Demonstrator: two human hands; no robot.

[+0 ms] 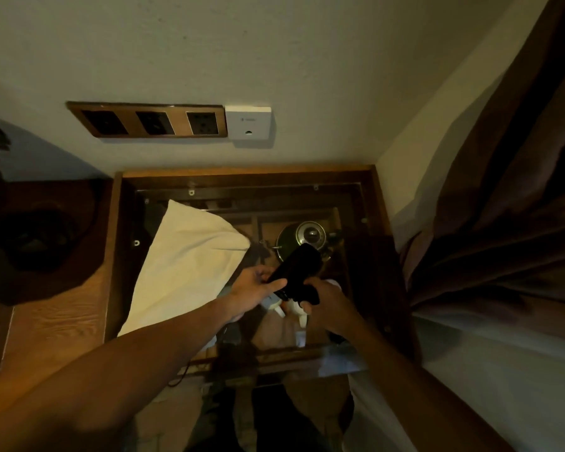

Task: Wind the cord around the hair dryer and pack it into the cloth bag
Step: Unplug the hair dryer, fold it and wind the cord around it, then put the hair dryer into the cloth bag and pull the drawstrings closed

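Observation:
A black hair dryer (296, 267) is held over a glass-topped wooden table (377, 203), its barrel pointing up and away. My left hand (253, 288) grips the dryer's body from the left, thumb across it. My right hand (328, 303) holds the lower end, the handle, from the right. A thin black cord (181, 375) dangles below my left forearm past the table's front edge. The cream cloth bag (183, 265) lies flat on the glass to the left of both hands.
Through the glass a round metal lidded pot (302, 239) shows on a lower shelf. A wooden panel of three sockets (149, 120) and a white wall box (250, 123) sit on the wall behind. Brown curtains (503, 207) hang at the right; a dark wooden counter (56, 305) lies left.

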